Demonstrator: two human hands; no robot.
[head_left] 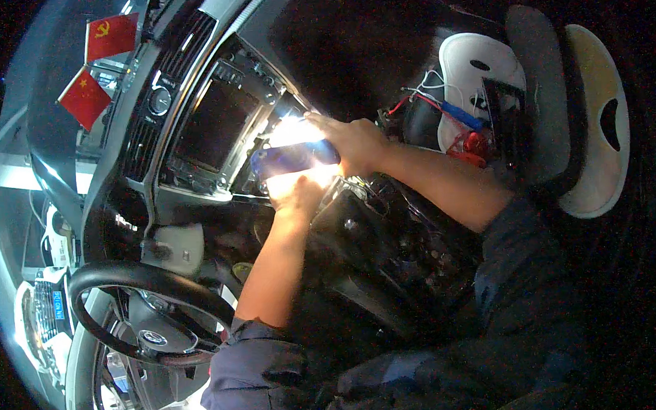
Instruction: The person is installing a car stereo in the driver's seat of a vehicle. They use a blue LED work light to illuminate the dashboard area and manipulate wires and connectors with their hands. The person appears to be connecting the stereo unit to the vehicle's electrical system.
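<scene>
My left hand (295,192) is closed on a dark blue phone-like device (286,157) in front of the car's centre console, with a bright glare around it. My right hand (351,143) reaches to the console just beside the device, fingers bent into the glare; what they hold, if anything, I cannot make out. Left of both hands is the dark display (210,126) in its silver frame. Below my hands, exposed wiring and metal parts (367,193) show in the lower console.
A steering wheel (85,289) is at lower left, two small red flags (111,40) on the dashboard. To the right, red and blue tools (462,116) with cables lie by a white cut-out pad (456,52) and a beige one (594,181). Air vents (185,54) line the console.
</scene>
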